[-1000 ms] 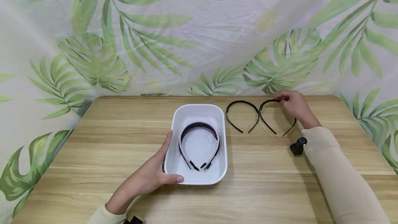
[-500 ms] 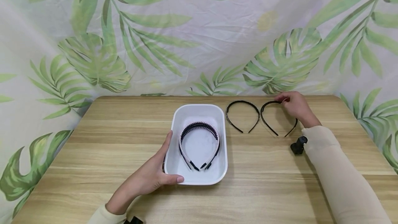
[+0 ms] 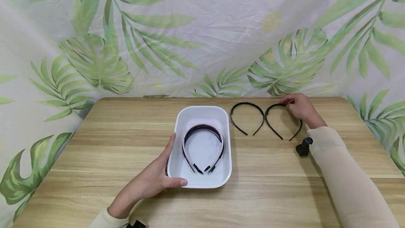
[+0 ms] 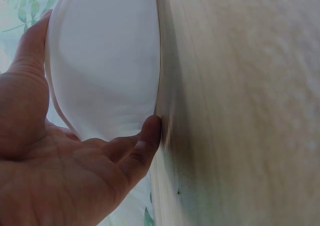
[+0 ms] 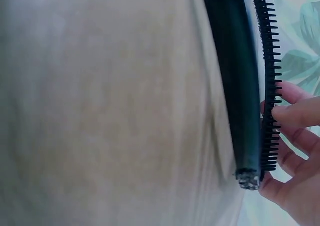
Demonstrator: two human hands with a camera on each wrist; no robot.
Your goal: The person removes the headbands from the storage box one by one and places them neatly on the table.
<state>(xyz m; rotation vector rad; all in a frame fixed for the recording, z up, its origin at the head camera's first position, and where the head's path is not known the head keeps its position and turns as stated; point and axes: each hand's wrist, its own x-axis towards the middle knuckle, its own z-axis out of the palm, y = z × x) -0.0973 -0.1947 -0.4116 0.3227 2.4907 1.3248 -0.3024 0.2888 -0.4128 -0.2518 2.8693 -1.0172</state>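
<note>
At the near left corner of the white bin (image 3: 204,154), our left hand (image 3: 154,176) grips it, thumb on the near rim, fingers spread along the outer wall. Inside the bin we see stacked headbands (image 3: 202,126), black and pale, their ends towards us. Just right of the bin, a black headband (image 3: 247,103) lies on the wooden table (image 3: 126,143). Farther right of the bin, our right hand (image 3: 301,109) pinches the arch of a toothed headband (image 5: 270,66), thumb and fingers nearly together; whether it touches the table, we cannot tell.
</note>
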